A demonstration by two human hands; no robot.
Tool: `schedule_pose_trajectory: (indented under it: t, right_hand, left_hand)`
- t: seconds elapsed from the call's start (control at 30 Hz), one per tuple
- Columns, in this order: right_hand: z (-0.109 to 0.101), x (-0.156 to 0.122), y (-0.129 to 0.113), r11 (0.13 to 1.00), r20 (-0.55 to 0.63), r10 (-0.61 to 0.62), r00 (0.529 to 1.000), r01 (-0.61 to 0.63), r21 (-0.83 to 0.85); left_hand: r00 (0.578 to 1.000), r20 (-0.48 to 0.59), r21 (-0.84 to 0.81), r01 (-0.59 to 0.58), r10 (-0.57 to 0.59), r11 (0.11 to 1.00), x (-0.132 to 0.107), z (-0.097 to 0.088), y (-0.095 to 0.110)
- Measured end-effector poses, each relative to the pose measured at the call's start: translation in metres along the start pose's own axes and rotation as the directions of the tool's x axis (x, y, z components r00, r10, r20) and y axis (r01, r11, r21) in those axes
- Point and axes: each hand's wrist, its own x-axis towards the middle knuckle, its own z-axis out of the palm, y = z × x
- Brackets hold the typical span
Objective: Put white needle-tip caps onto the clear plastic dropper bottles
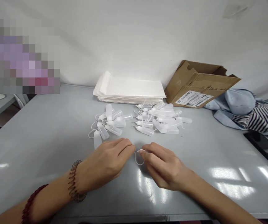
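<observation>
My left hand and my right hand meet low over the grey table, fingers pinched together on one small translucent needle-tip bottle. Its thin tether loop hangs between the fingertips, and most of the bottle is hidden by my fingers. Just behind my hands lie two heaps of the same little bottles, one on the left and one on the right.
A stack of white padded envelopes lies at the back by the wall. An open cardboard box lies tipped beside it. Blue and striped cloth is bunched at the right, with a dark flat device near the right edge.
</observation>
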Motion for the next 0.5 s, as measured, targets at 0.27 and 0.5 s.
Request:
schedule_pose_trajectory:
  t: [0.27,0.5]
  right_hand:
    - [0.002,0.000,0.003,0.998,-0.074,0.062,0.995,-0.061,0.017]
    - [0.001,0.000,0.002,0.999,-0.103,0.044,0.994,-0.046,-0.020]
  left_hand:
    - [0.981,-0.015,-0.189,0.185,-0.191,0.964,0.003,-0.003,-0.007]
    - [0.956,0.032,-0.273,0.290,-0.293,0.917,0.007,-0.009,-0.007]
